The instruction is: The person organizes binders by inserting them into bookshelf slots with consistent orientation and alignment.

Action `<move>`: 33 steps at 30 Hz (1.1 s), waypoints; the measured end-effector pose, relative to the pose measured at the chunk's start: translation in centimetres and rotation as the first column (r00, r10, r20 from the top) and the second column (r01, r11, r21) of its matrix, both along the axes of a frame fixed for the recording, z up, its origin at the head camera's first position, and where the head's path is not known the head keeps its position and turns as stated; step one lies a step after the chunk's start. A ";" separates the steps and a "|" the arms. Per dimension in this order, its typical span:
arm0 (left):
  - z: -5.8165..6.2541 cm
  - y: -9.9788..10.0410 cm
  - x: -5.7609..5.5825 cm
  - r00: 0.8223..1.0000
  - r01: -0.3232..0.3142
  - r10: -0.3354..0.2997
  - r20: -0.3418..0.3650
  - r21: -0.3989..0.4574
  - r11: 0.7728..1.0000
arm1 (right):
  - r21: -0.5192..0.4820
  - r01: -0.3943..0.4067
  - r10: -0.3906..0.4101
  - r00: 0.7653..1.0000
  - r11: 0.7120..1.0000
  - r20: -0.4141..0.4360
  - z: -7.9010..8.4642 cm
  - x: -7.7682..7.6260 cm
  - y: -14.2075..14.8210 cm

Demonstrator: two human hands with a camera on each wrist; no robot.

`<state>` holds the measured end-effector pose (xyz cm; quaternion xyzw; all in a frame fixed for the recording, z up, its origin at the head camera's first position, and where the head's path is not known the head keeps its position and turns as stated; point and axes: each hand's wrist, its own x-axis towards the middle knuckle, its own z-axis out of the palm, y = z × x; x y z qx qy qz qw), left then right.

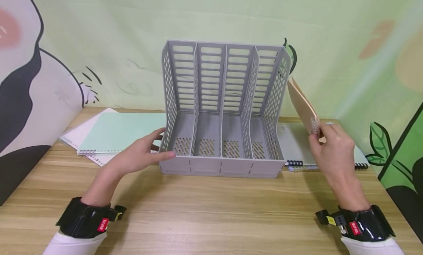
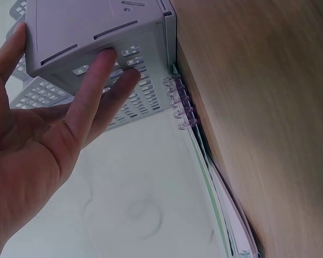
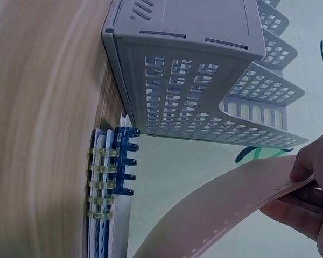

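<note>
A grey file rack (image 1: 220, 166) with upright dividers and lattice sides stands at the middle of the table. My left hand (image 1: 142, 152) rests at its front left corner, thumb on the front rim and the other fingers extended along the outer side; in the left wrist view, those fingers (image 2: 91, 94) look straight. To the right of the rack, my right hand (image 1: 333, 146) pinches a tan spiral notebook (image 1: 301, 104) by its bound edge, raised above the stack there. In the right wrist view the notebook's cover (image 3: 215, 201) bends, with punched holes along one edge.
Left of the rack lie a mint-green spiral notebook (image 1: 122, 128) and white ones (image 1: 79, 129) beneath it. On the right, several spiral notebooks (image 1: 295, 141) lie stacked, with black and clear coils. A printed cloth backdrop (image 1: 132, 27) hangs behind the wooden table (image 1: 211, 211).
</note>
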<state>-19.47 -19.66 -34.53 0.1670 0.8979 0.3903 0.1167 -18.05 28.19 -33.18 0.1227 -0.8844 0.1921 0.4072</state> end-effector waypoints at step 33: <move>-0.2 -0.1 -0.1 1.000 -0.004 0.004 0.002 -0.006 1.000 | -0.139 -0.006 -0.016 0.988 0.990 -0.153 1.0 -0.3 -0.4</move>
